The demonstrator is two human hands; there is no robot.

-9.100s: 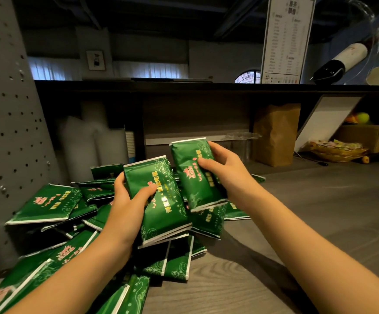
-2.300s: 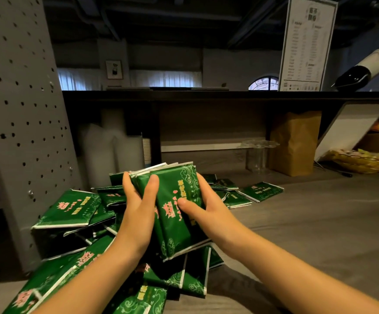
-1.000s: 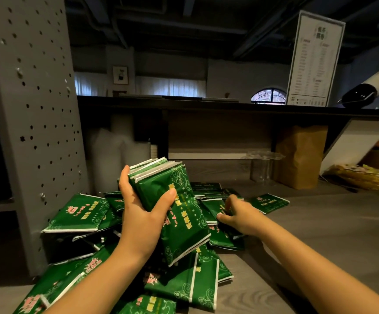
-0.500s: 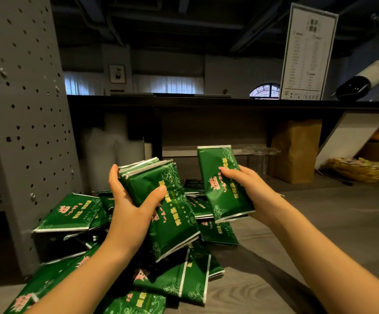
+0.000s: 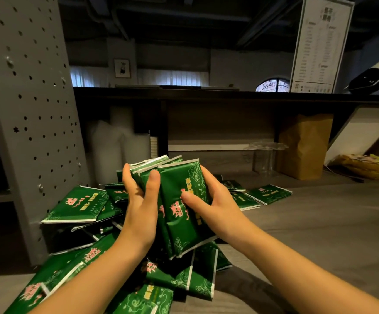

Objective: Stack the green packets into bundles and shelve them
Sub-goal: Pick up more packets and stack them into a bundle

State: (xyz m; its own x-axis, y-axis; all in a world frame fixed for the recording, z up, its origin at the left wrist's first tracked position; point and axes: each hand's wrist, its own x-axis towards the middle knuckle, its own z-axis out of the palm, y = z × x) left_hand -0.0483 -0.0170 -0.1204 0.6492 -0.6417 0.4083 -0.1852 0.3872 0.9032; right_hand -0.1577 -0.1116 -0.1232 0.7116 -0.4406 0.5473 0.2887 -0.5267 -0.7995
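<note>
Both hands are up in front, above the worktop, w/ one bundle of green packets held btw them. L hand has its grip closed on the bundle's left edge: thumb laid up the front face, fingers round the back. R hand grips the right edge, thumb pressed on the printed front, fingers wrapped behind. The bundle stands roughly upright, leaning a bit, and its white top seams are fanned, not flush. It's several packets thick; exact count can't be told. Below and to the left of the hands is a loose pile of the same green packets, overlapping at all angles, on the worktop and up against a grey perforated panel. A few more flat packets lie just right of the hands. Further back, under a dark shelf, are white sleeved stacks, clear plastic cups and a brown paper bag, upright. A menu card stands on top of the shelf at right.
</note>
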